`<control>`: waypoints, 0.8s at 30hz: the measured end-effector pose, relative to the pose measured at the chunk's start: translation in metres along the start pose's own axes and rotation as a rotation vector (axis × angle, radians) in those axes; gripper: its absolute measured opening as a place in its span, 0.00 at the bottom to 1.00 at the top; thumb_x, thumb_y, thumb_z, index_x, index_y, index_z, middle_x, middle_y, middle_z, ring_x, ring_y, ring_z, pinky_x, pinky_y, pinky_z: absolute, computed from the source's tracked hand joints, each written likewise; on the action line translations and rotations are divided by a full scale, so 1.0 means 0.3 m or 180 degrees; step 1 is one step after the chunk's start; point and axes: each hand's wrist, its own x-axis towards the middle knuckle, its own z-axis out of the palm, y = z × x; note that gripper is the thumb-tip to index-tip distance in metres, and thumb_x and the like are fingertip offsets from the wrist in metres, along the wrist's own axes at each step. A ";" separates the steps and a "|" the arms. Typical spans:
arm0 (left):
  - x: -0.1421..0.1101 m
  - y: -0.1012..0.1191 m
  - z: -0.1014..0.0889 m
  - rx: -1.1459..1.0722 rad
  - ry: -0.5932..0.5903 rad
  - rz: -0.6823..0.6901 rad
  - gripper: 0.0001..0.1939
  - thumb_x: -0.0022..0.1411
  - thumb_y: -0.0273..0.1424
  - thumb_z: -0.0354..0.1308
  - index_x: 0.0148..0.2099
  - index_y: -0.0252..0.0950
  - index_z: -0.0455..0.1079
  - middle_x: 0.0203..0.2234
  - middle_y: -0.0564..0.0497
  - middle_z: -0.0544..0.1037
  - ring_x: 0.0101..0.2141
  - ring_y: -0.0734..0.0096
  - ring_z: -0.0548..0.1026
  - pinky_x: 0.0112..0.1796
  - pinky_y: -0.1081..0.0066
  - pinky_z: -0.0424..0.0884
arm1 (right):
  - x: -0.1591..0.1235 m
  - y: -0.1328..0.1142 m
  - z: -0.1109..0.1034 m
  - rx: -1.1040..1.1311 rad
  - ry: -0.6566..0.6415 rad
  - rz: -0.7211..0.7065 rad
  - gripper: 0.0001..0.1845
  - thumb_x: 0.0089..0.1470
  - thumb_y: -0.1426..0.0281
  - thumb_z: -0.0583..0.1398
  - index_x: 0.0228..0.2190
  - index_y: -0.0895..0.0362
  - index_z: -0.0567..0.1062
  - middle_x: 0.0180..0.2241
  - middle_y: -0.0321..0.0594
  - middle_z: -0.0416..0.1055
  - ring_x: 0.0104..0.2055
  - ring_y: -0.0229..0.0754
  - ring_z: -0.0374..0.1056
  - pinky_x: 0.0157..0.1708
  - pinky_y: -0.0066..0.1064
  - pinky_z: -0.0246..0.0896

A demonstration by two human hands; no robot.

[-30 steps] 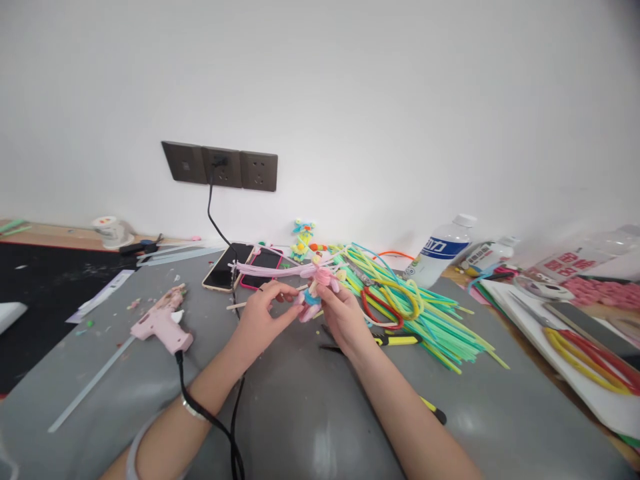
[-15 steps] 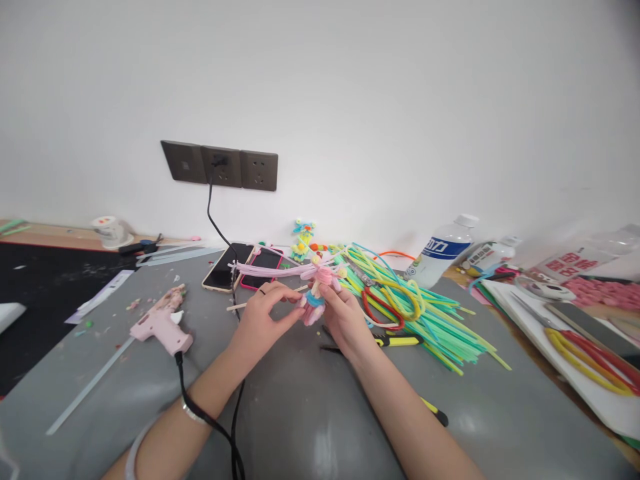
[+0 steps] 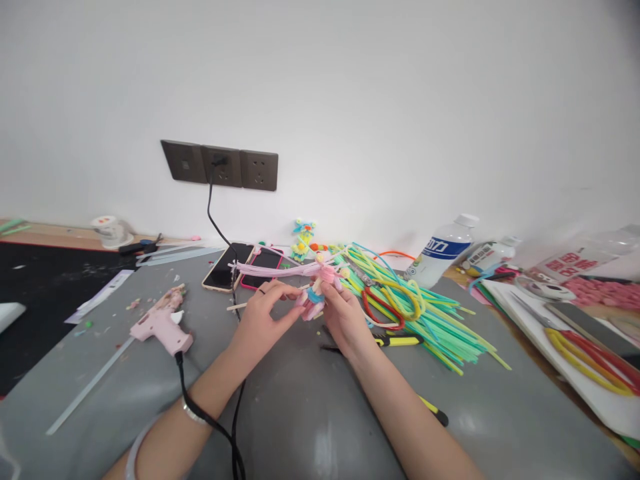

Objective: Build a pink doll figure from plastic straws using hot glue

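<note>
Between my two hands is a small pipe-cleaner figure (image 3: 315, 293) in pink, white and blue, with pale yellow bits near its top. My right hand (image 3: 345, 317) grips it from the right, thumb pressed on its upper part. From the left, my left hand (image 3: 267, 310) pinches its lower pink-and-white edge between thumb and fingertips. Pale pink pipe cleaners (image 3: 273, 270) lie just behind the figure. To the right spreads a pile of green and yellow pipe cleaners (image 3: 450, 327). A black-and-yellow cutter (image 3: 400, 340) is partly hidden behind my right wrist.
A pink hot glue gun (image 3: 163, 330) lies on the left, its black cord running under my left forearm. Two phones (image 3: 225, 270) rest behind my left hand. A small yellow-blue figure (image 3: 303, 240) and a bottle (image 3: 445, 250) stand by the wall. Pliers-like red-yellow handles (image 3: 590, 360) lie right.
The figure has tilted slightly between my hands, its lower end swinging a little left and up. Both hands keep their hold and nearly the same place.
</note>
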 end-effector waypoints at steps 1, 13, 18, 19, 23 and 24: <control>0.001 0.001 -0.001 -0.0005 0.0012 -0.0034 0.08 0.61 0.28 0.60 0.44 0.39 0.73 0.36 0.50 0.77 0.39 0.66 0.75 0.40 0.69 0.70 | 0.003 0.001 -0.003 0.0023 0.0058 -0.0016 0.15 0.41 0.60 0.73 0.29 0.56 0.80 0.29 0.35 0.75 0.31 0.39 0.67 0.35 0.30 0.63; 0.002 -0.004 0.008 0.0004 -0.0242 -0.0367 0.09 0.62 0.32 0.58 0.44 0.37 0.72 0.36 0.49 0.79 0.37 0.65 0.75 0.41 0.67 0.69 | 0.014 -0.007 -0.016 0.0143 -0.0093 0.0010 0.15 0.44 0.57 0.71 0.30 0.53 0.80 0.30 0.35 0.75 0.33 0.41 0.69 0.35 0.31 0.66; 0.002 0.001 0.009 0.0007 -0.0496 -0.0391 0.09 0.63 0.34 0.56 0.42 0.37 0.74 0.32 0.50 0.79 0.34 0.66 0.74 0.38 0.68 0.68 | 0.006 -0.009 -0.019 0.0015 -0.0268 0.0088 0.16 0.46 0.55 0.70 0.32 0.53 0.80 0.30 0.36 0.75 0.34 0.42 0.69 0.34 0.32 0.65; 0.003 0.004 0.009 0.0008 -0.0537 -0.0401 0.09 0.64 0.34 0.56 0.41 0.37 0.75 0.32 0.50 0.79 0.33 0.66 0.74 0.37 0.69 0.68 | 0.004 -0.010 -0.018 0.0015 -0.0288 0.0135 0.16 0.46 0.55 0.70 0.32 0.53 0.80 0.30 0.37 0.75 0.34 0.42 0.69 0.34 0.33 0.65; 0.007 0.016 0.007 -0.0064 -0.0612 -0.0513 0.09 0.62 0.35 0.57 0.39 0.36 0.76 0.30 0.51 0.79 0.31 0.67 0.74 0.33 0.70 0.66 | -0.002 -0.017 -0.010 0.0068 -0.0337 0.0239 0.17 0.44 0.55 0.71 0.32 0.54 0.81 0.30 0.38 0.75 0.33 0.42 0.69 0.32 0.32 0.65; 0.007 0.018 0.007 -0.0104 -0.0639 -0.0537 0.09 0.62 0.35 0.57 0.39 0.36 0.76 0.30 0.51 0.79 0.31 0.67 0.74 0.33 0.71 0.66 | -0.003 -0.018 -0.008 0.0079 -0.0327 0.0253 0.18 0.43 0.55 0.71 0.32 0.54 0.81 0.31 0.38 0.75 0.33 0.43 0.69 0.32 0.32 0.65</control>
